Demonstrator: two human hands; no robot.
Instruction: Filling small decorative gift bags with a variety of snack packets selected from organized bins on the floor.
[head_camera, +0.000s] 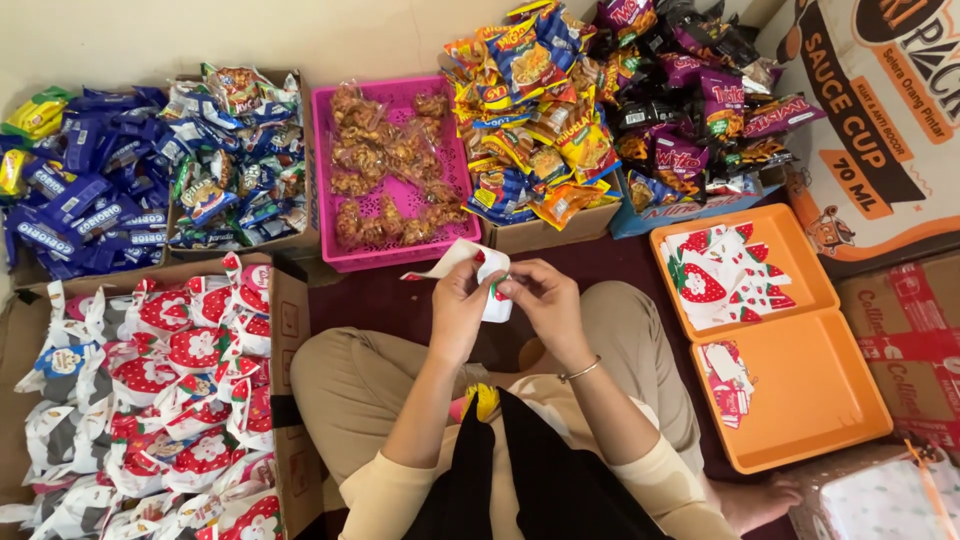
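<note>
Hands meet in the middle, just in front of the pink basket (322, 180). The left hand (458, 305) and the right hand (545, 300) are both curled shut on a small white paper bag (480, 268) with red strawberry pictures. The fingers pinch its top edge, and the bag sits up above the person's folded legs, very near the pink basket's front rim.

Inside the pink basket are clear packs of brown snacks (385, 170). To the left of the basket sits a cardboard box of blue and green snack packs (235, 155), and farther left lies a heap of dark blue packs (85, 190). To the right of the basket is a box of yellow and orange packs (535, 110), then purple and black packs (690, 90). Farther right and lower than the basket is an orange tray (810, 400) with flat strawberry bags (725, 275) in it. Lower left of the basket, a big cardboard box holds many filled strawberry bags (170, 400).
</note>
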